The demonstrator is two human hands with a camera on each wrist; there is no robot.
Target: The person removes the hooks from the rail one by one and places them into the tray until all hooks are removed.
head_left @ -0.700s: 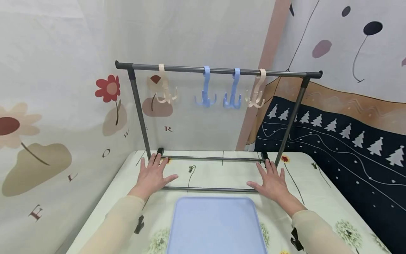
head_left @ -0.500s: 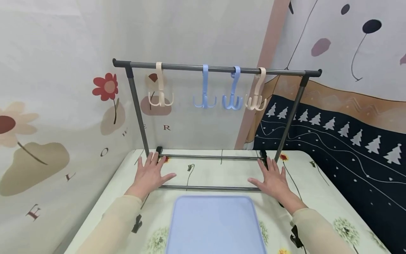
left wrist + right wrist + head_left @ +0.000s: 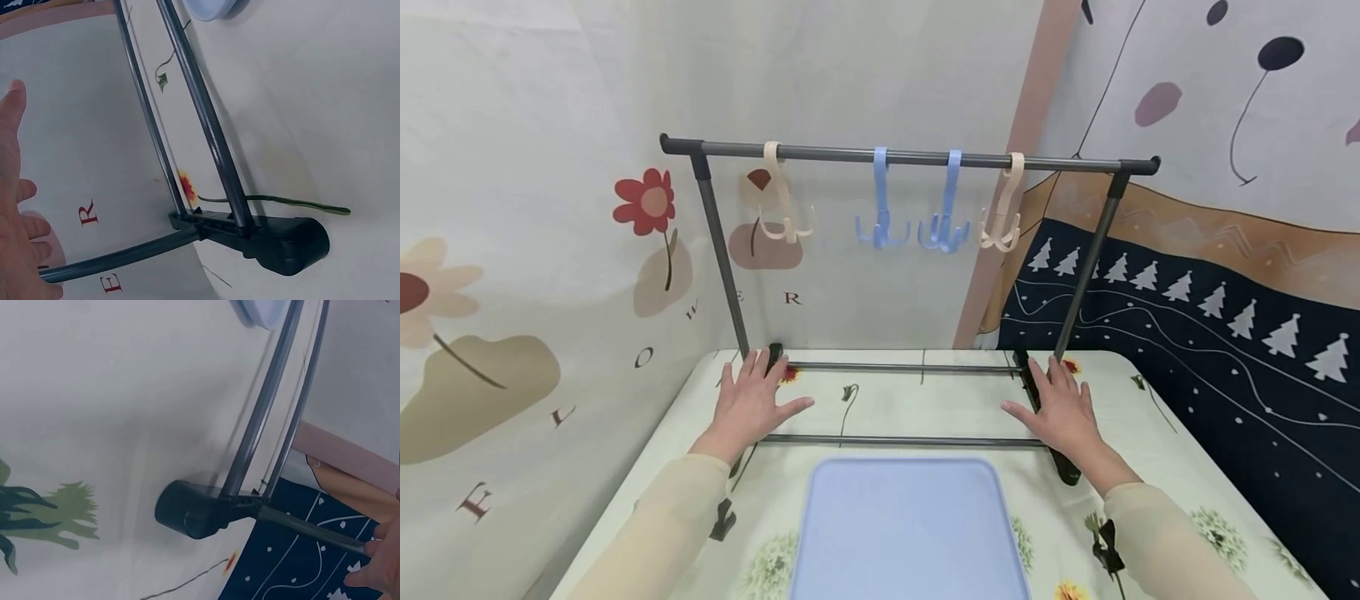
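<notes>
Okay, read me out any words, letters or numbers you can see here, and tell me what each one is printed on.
"F L O W E R": red-brown capitals strung in an arc across the flowered backdrop on the left, behind the rack; the F sits lowest, the R by the rack's left post.
No other words, numbers or brand marks are legible on anything else.

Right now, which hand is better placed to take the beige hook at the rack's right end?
Right, probably. The right hand lies flat at the rack's right foot, nearly below the right beige hook on the top bar. The left hand lies at the far post, under the other beige hook.
</notes>
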